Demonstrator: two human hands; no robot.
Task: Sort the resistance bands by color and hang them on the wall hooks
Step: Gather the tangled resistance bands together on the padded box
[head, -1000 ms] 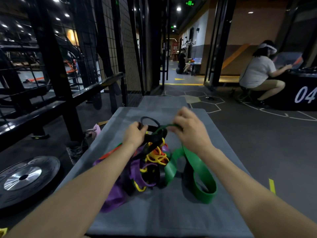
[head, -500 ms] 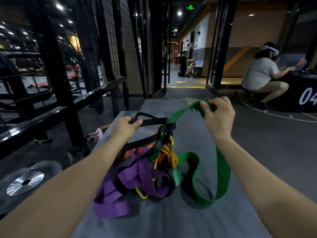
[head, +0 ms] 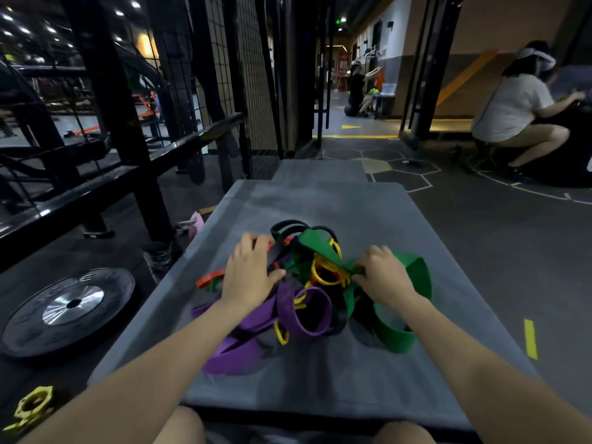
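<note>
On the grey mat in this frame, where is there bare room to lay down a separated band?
Bare grey mat lies beyond the tangled pile of bands, up to the far edge. A second bare strip runs along the near edge, between the forearms. Right of the green band a narrower margin is bare. The middle is crowded: left hand and right hand are both on the pile.

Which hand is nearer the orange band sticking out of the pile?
Left. The left hand rests on the pile just right of the orange band, almost touching it. The right hand pinches the green band across the pile.
</note>
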